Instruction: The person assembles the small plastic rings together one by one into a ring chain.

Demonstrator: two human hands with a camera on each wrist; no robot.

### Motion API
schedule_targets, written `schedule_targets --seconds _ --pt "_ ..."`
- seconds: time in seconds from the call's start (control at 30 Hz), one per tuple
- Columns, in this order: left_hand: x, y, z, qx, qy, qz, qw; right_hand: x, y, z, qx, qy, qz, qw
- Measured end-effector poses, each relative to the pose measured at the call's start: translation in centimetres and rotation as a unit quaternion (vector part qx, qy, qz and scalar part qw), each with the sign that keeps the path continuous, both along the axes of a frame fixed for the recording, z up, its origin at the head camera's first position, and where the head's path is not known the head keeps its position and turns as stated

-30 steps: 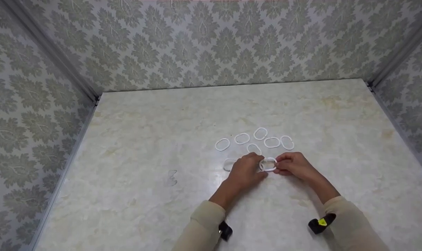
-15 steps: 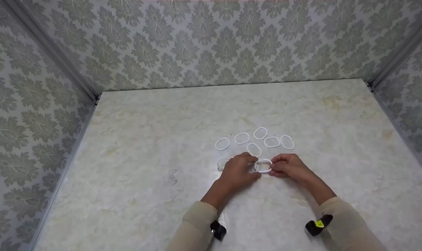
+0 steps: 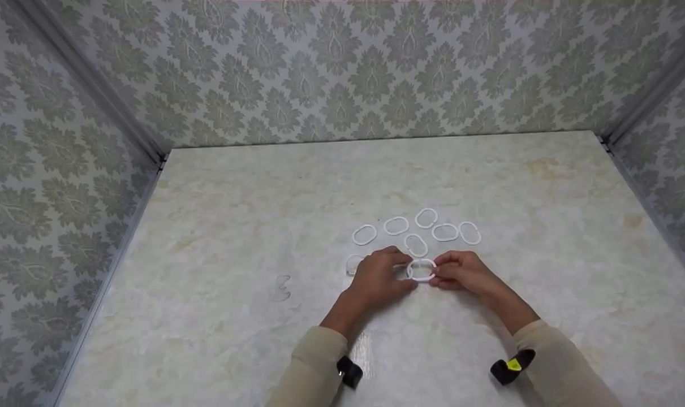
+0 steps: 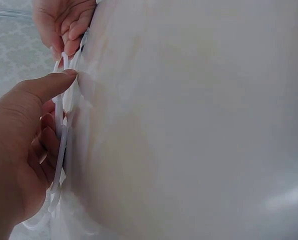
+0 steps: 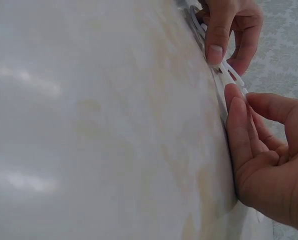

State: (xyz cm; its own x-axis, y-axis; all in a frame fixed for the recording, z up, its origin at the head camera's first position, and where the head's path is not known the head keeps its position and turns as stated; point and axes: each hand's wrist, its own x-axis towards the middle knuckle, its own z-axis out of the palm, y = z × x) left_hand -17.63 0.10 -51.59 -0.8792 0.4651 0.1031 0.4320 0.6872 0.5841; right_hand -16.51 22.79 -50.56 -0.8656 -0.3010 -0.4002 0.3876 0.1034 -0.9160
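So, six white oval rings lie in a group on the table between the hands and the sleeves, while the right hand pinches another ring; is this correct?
Not quite: the head view shows the six white oval rings on the table beyond the left hand and right hand, not between hands and sleeves. The right hand does pinch another ring.

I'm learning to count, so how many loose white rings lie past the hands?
6: from left to right, the first ring, second, third, fourth and fifth curve across the back; the sixth lies nearer, just beyond the held ring. The left hand may hide others.
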Motion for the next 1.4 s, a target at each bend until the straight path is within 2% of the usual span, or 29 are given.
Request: schedule_targets --seconds 0.2,0.5,0.67,0.83,0.9,1.07,1.13,1.2,1.3,1.4 --pt "0.0 0.1 -0.1 -0.009 0.012 -0.003 0.9999 0.0 -0.1 -0.2 -0.01 -0.016 -0.006 0.9998" --pt "0.0 -0.3 -0.1 -0.013 0.039 -0.014 0.9991 -0.1 -0.2 -0.2 0.0 0.004 0.015 0.9999" --pt "-0.1 -0.4 -0.2 -0.009 0.036 -0.022 0.9991 -0.1 0.1 0.0 0.012 -0.008 0.035 0.9993" --pt "-0.1 -0.4 -0.2 -0.011 0.03 -0.022 0.9992 -0.3 1.3 0.4 0.042 0.003 0.043 0.9982" --pt "-0.2 -0.4 -0.2 -0.014 0.029 -0.021 0.9993 -0.6 2.1 0.6 0.052 0.012 0.037 0.9979" --pt "-0.1 -0.3 -0.3 -0.015 0.023 -0.023 0.9994 -1.0 4.9 1.1 0.076 0.043 -0.01 0.9961" --pt "0.0 -0.3 -0.2 -0.014 0.026 -0.026 0.9993 -1.2 6.0 1.3 0.096 0.07 -0.035 0.9923" --pt "0.1 -0.4 -0.2 -0.012 0.025 -0.027 0.9992 -1.4 6.9 1.4 0.136 0.1 -0.057 0.984" --pt "0.0 -0.4 -0.1 -0.012 0.023 -0.025 0.9993 -1.9 7.5 1.6 0.22 0.129 -0.08 0.9636" --pt "-0.1 -0.4 0.0 -0.015 0.018 -0.023 0.9995 -2.3 7.7 1.8 0.299 0.135 -0.081 0.9412"
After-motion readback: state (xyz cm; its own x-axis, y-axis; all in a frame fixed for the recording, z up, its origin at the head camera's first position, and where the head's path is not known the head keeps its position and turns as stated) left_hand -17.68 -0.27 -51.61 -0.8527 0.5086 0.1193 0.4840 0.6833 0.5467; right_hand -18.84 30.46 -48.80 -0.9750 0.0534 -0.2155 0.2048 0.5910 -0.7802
